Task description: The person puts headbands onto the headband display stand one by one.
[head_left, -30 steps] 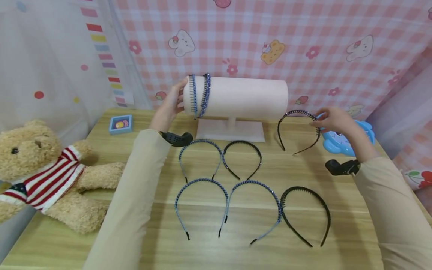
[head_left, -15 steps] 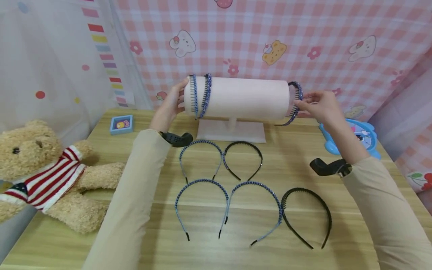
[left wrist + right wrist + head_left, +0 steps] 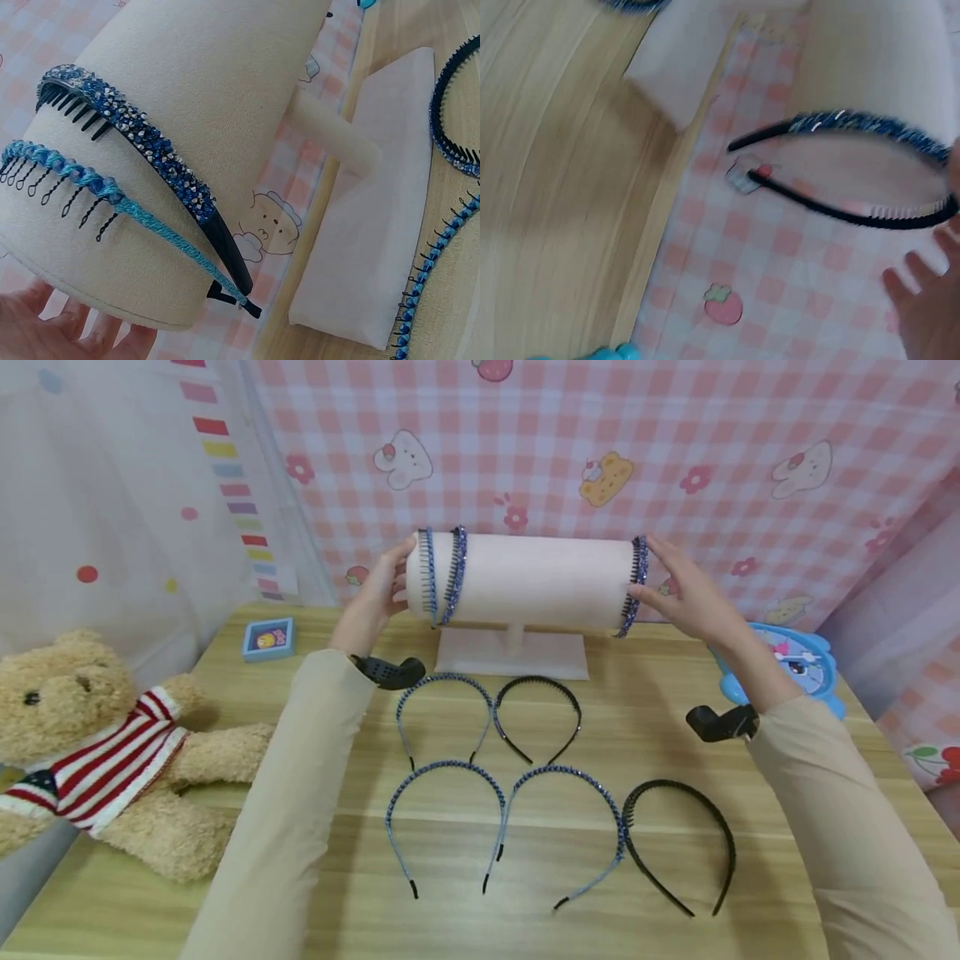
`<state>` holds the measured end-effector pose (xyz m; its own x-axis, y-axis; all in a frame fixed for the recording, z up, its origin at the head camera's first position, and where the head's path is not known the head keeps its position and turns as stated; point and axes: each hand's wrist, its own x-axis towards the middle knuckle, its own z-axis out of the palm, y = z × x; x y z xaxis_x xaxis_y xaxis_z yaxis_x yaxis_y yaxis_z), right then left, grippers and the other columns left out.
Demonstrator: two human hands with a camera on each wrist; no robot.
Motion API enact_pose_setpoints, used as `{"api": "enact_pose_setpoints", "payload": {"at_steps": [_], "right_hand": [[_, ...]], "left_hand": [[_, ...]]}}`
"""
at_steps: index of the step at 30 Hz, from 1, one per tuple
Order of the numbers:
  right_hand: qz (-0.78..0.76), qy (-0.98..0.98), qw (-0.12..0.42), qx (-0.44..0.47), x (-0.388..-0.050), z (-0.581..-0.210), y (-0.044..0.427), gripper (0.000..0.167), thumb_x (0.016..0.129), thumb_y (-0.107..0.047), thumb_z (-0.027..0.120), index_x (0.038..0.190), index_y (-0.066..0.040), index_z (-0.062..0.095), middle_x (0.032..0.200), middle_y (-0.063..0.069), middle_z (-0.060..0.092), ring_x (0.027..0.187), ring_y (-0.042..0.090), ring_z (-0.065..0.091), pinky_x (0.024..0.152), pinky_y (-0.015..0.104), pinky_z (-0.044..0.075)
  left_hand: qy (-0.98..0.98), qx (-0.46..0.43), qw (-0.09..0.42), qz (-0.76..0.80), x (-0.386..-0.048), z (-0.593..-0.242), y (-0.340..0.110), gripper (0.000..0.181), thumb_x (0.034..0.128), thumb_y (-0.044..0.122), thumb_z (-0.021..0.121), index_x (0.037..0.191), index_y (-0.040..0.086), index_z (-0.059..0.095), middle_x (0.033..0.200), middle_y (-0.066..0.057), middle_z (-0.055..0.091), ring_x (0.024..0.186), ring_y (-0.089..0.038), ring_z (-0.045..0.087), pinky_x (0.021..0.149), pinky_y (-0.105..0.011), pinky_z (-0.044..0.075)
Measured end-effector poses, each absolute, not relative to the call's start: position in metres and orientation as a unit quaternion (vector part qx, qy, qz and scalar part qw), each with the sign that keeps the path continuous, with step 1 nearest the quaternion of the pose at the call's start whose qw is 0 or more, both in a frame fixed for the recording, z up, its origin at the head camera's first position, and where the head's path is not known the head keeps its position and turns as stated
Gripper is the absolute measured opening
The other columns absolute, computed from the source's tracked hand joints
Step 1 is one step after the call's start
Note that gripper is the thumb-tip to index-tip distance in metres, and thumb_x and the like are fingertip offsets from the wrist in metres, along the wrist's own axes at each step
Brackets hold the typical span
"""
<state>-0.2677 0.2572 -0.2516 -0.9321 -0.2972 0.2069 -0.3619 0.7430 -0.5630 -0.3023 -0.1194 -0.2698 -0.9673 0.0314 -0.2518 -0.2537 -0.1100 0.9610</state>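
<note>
A pale padded roll (image 3: 543,578) on a T-shaped stand stands at the back. Two blue combed headbands sit round its left end: a braided light-blue one (image 3: 163,225) and a glittery dark-blue one (image 3: 142,131). My left hand (image 3: 372,593) rests its fairly straight fingers against the roll's left end. At the right end my right hand (image 3: 690,593) pinches a glittery blue and black headband (image 3: 637,585) between thumb and fingers. That headband stands upright, lying round the roll's edge; in the right wrist view its tips (image 3: 761,135) point away from the hand, partly past the roll.
Several headbands lie on the wooden table: blue ones (image 3: 447,764) and black ones (image 3: 667,783). A blue clock (image 3: 813,664) stands behind the right forearm. At left are a teddy bear (image 3: 161,777) and a small blue frame (image 3: 268,640). A checked curtain (image 3: 525,460) hangs behind.
My right hand has lifted the glittery headband from near the table, turned it, and moved it left over the roll's right end. My left hand has stayed in place.
</note>
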Motion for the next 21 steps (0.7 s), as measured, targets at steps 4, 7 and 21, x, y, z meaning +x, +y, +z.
{"api": "enact_pose_setpoints", "payload": {"at_steps": [4,7,21], "right_hand": [[0.265,-0.936,0.042,0.227,-0.274,-0.256,0.261,0.080,0.088,-0.033,0.059,0.148,-0.016,0.009,0.154,0.014,0.011,0.136,0.040,0.020,0.105,0.059,0.022],[0.239,-0.932,0.072,0.263,-0.279,-0.259,0.259,0.088,0.079,-0.022,0.071,0.146,-0.009,0.016,0.151,0.018,0.019,0.133,0.041,0.026,0.105,0.056,0.026],[0.157,-0.939,0.084,0.293,-0.293,-0.240,0.213,0.095,0.067,-0.031,0.081,0.137,0.003,0.028,0.139,0.024,0.038,0.128,0.039,0.035,0.111,0.048,0.020]], "left_hand": [[0.657,-0.080,0.098,0.743,-0.305,-0.273,-0.124,0.040,0.0901,0.050,0.045,0.115,0.019,0.053,0.131,-0.001,0.045,0.107,-0.013,0.039,0.106,-0.039,0.028],[0.653,-0.084,0.097,0.746,-0.308,-0.276,-0.126,0.041,0.0899,0.049,0.047,0.116,0.018,0.053,0.132,-0.001,0.045,0.108,-0.014,0.039,0.105,-0.039,0.028],[0.654,-0.083,0.092,0.746,-0.316,-0.279,-0.132,0.035,0.0891,0.051,0.047,0.103,0.020,0.055,0.116,0.003,0.049,0.098,-0.012,0.040,0.101,-0.036,0.029]]}}
